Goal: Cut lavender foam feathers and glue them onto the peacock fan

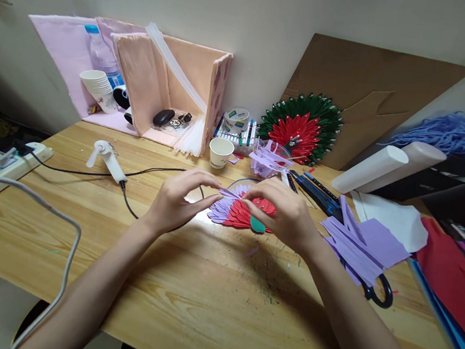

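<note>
My left hand [181,199] and my right hand [283,208] are raised above the table, facing each other. Between their fingertips stretches a small purple paper strip [231,193], pinched at both ends by thumb and forefinger. Just beneath lies a layered paper flower [236,215] with red petals in the middle and lilac petals around them. A green rounded piece [257,224] shows at its near side, and my right hand hides part of the flower.
A hot glue gun [110,163] with a black cable lies left. Behind stand a paper cup [220,153], a tub of purple scraps [268,159] and a green-red petal fan [299,127]. Purple paper [379,247] covers black-handled scissors [382,292] at right. A power strip [3,176] sits left.
</note>
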Demonstrator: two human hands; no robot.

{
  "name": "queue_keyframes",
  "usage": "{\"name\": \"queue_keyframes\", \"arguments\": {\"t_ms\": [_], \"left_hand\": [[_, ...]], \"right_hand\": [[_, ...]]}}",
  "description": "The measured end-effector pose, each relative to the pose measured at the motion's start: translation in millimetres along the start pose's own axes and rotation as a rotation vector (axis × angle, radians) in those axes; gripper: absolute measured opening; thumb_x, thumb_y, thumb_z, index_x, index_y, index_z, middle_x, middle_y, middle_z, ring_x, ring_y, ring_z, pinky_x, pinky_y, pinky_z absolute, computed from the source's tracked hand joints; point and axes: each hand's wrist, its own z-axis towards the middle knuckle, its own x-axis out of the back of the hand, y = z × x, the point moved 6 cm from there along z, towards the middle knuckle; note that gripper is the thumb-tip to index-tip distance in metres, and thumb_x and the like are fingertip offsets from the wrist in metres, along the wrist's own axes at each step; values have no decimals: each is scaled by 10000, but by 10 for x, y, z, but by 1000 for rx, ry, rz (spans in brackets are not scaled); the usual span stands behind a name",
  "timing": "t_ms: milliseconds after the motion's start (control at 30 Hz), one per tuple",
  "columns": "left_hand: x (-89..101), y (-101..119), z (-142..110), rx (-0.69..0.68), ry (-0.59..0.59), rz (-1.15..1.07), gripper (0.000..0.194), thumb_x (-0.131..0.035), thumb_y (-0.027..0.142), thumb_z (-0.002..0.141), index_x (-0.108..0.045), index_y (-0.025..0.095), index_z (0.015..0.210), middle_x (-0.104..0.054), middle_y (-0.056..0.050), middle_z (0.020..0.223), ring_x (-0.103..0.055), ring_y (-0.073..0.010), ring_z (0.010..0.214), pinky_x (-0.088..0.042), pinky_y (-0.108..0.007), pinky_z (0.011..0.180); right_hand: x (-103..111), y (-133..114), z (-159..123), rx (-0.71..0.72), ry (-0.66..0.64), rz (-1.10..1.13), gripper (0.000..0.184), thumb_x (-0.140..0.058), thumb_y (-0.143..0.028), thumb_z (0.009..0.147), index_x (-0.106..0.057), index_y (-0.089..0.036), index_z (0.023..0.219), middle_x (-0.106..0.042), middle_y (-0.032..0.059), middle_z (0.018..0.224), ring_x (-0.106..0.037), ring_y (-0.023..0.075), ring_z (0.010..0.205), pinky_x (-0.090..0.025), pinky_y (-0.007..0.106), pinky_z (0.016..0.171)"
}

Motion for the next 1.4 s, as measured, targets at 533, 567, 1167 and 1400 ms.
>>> {"name": "queue_keyframes", "arguments": {"t_ms": [533, 567, 1167, 1400], "left_hand": [[-86, -13, -24, 20, -58, -70, 100, -613, 131, 745, -643, 158, 836, -662, -52, 769, -602, -130, 718, -490, -265, 664], [-85, -12, -24, 21, -58, -62, 93, -614, 127, 739, -638, 154, 824, -658, -51, 762, -600, -129, 711, -488, -264, 661], [6, -80, -17, 130, 27, -60, 140, -638, 175, 710, -625, 157, 848, -665, -51, 799, -610, -134, 732, -494, -268, 701], [-108, -50, -33, 88, -69, -160, 119, -631, 145, 720, -651, 160, 835, -667, -55, 769, -605, -135, 710, -488, -267, 659]], "right_hand": [[-36, -35, 7, 13, -27, 29, 42, -533, -140, 818, -564, -168, 814, -621, 54, 760, -538, 163, 734, -452, 307, 666], [-39, -36, 5, 12, -27, 28, 43, -532, -140, 818, -564, -169, 813, -622, 54, 763, -538, 164, 737, -452, 308, 667], [-26, -28, 5, 8, -23, 43, 71, -518, -140, 819, -566, -193, 828, -623, 49, 770, -550, 172, 745, -461, 321, 672], [-44, -76, 24, 24, -38, 48, 62, -520, -135, 819, -565, -174, 801, -616, 63, 753, -538, 168, 726, -459, 308, 645]]}}
